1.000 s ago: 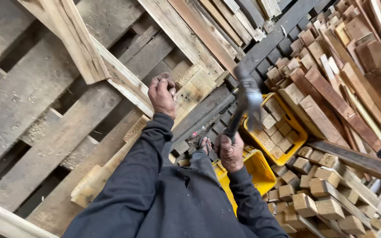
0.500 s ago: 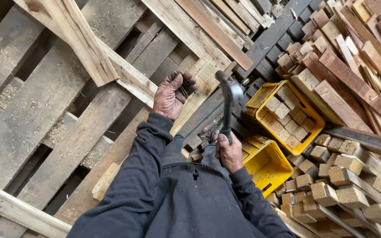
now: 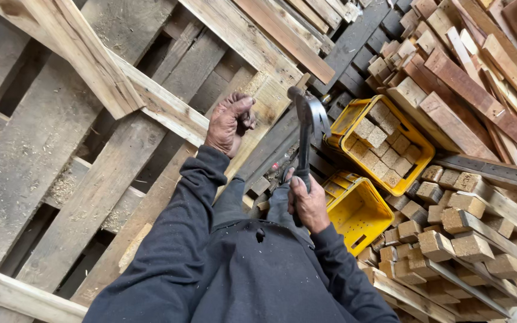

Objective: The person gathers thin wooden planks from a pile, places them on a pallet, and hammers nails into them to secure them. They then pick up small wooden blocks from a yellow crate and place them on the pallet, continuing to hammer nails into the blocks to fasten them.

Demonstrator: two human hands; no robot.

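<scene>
Soft, even daylight, no glare; deep shadow in gaps betw. pallet boards point(image 3: 61, 155). Sharp overall, slight motion blur on hammer head point(image 3: 313, 113); wide-angle stretch at edges.

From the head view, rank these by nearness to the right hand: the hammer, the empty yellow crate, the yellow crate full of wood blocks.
1. Hammer: in the right hand's grip, head raised above it.
2. Empty yellow crate: just to its right.
3. Yellow crate full of wood blocks: farther up and right.
</scene>
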